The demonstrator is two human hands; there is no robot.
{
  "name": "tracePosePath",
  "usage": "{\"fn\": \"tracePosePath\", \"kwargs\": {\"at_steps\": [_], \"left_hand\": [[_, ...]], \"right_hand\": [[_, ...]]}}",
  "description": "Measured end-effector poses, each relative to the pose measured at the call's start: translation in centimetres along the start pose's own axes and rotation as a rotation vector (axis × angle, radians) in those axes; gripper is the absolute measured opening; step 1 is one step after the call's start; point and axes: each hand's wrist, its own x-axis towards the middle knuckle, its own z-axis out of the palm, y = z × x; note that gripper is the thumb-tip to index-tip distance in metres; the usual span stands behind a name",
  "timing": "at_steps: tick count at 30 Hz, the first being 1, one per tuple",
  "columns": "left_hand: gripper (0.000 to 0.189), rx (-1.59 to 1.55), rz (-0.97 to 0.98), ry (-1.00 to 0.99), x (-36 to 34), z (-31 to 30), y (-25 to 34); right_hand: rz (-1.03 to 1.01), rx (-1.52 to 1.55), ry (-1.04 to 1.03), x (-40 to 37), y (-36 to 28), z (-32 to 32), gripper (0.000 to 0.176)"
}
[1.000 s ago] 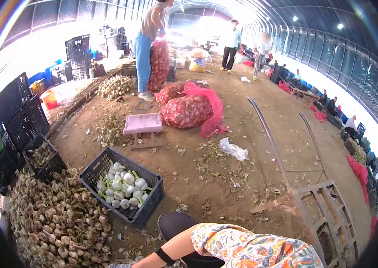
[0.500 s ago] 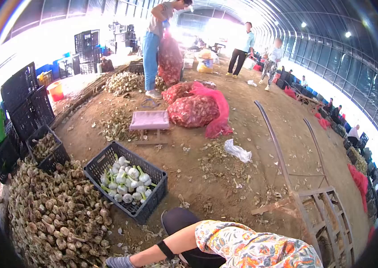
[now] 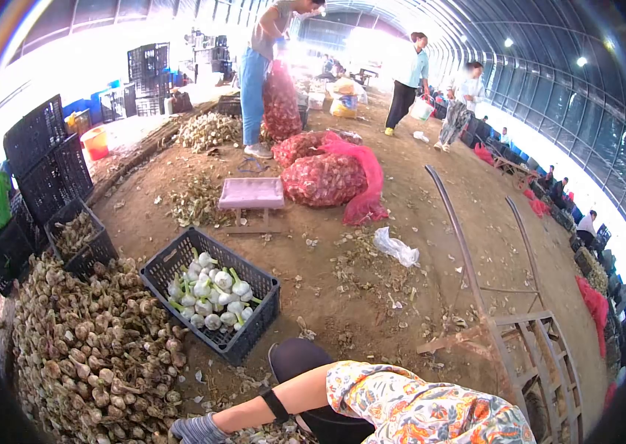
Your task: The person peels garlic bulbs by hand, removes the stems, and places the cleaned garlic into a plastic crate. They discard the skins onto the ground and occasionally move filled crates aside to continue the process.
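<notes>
Neither of my hands shows in the head view; what they hold or touch is hidden. A black crate (image 3: 257, 331) of white garlic bulbs (image 3: 213, 292) with short green stems stands left of centre. To its left lies a large heap of uncleaned garlic (image 3: 105, 355) with dry stalks. My leg in patterned cloth (image 3: 431, 407) stretches across the bottom, beside a dark round seat (image 3: 302, 359).
A small pink-topped stool (image 3: 251, 193) and red mesh sacks (image 3: 324, 180) lie beyond the crate. A metal hand cart (image 3: 494, 325) is on the right. Stacked black crates (image 3: 50, 155) stand left. A person (image 3: 253, 74) holds a mesh sack; two others (image 3: 407, 81) (image 3: 464, 100) walk farther back.
The two people at the back have moved nearer, and a light-coloured bag now shows beside one. The view has shifted slightly. The crate and heap stay in place.
</notes>
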Motion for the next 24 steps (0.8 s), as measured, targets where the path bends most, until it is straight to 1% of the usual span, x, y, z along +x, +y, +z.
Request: {"fn": "tracePosePath", "kwargs": {"at_steps": [1,3,4,6,7,8,9,10,11,12,13,14,15,16,17,18,19,20,21,22,24], "left_hand": [[0.047,-0.033,-0.003,-0.023,0.2,0.2,-0.1],[0.044,-0.097,-0.011,-0.072,0.7,0.7,-0.2],[0.043,-0.127,-0.018,-0.095,0.9,0.9,-0.3],[0.04,-0.181,-0.038,-0.123,1.4,1.2,-0.4],[0.039,-0.201,-0.048,-0.104,1.5,1.3,-0.4],[0.037,-0.218,-0.057,-0.052,1.5,1.1,-0.4],[0.036,-0.228,-0.062,0.04,1.4,0.8,-0.3],[0.035,-0.23,-0.063,0.171,1.1,0.4,-0.1],[0.04,-0.243,-0.083,0.136,0.8,-1.3,-0.5],[0.05,-0.2,-0.076,0.098,1.2,-1.3,-0.3],[0.058,-0.183,-0.116,0.187,1.2,-1.5,-0.2],[0.062,-0.222,-0.075,0.182,1.3,-1.0,0.4],[0.064,-0.202,-0.031,0.177,1.5,-1.1,0.5],[0.067,-0.189,0.015,0.145,1.7,-1.7,0.1],[0.067,-0.149,0.028,0.149,1.4,-2.7,-0.4],[0.067,-0.11,0.038,0.139,1.5,-3.1,-0.5],[0.066,-0.094,0.095,0.122,1.5,-3.1,-0.6],[0.066,-0.098,0.103,0.126,1.4,-3.3,-0.4],[0.064,-0.018,0.151,0.142,1.3,-3.1,-0.1],[0.063,0.056,0.195,0.151,1.4,-3.1,-0.2],[0.063,0.068,0.161,0.166,1.5,-3.6,-0.4]], "right_hand": [[0.0,0.003,0.003,-0.4,-0.5,-0.2,0.018],[0.064,0.236,-0.095,-1.2,-1.5,-0.4,0.014],[0.062,0.242,-0.091,-1.9,-2.3,-0.8,0.014],[-0.028,0.032,-0.018,-2.6,-3.1,-0.5,0.023],[-0.126,0.023,-0.023,-3.1,-2.5,-0.9,0.036],[0.18,0.335,-0.115,-2.6,-1.7,-1.9,0.071],[0.165,0.029,0.023,-5.8,-7.0,-1.9,0.037],[0.232,0.256,-0.156,-4.1,-3.3,-3.1,0.071],[0.267,0.082,0.062,-5.5,-6.1,-2.3,0.06],[0.194,-0.036,0.102,-5.2,-6.9,-2.3,0.047],[0.045,-0.004,0.089,-4.8,-6.8,-2.3,0.032],[0.094,0.173,0.063,-4.1,-5.5,-2.1,0.028],[0.017,0.213,0.035,-4.8,-7.0,-2.1,0.027],[-0.138,0.14,0.047,-4.6,-6.0,-2.1,0.035],[-0.038,0.31,0.044,-4.7,-6.5,-1.9,0.035],[-0.043,0.303,0.015,-4.4,-7.1,-1.5,0.035],[0.026,0.333,0.047,-4.4,-7.6,-1.4,0.035],[0.097,0.363,0.085,-4.5,-7.7,-1.2,0.035],[0.152,0.474,0.124,-4.4,-7.4,-1.1,0.033],[0.155,0.473,0.131,-4.4,-7.3,-1.1,0.033],[0.094,0.104,0.123,-4.2,-7.4,-0.4,0.031]]}}
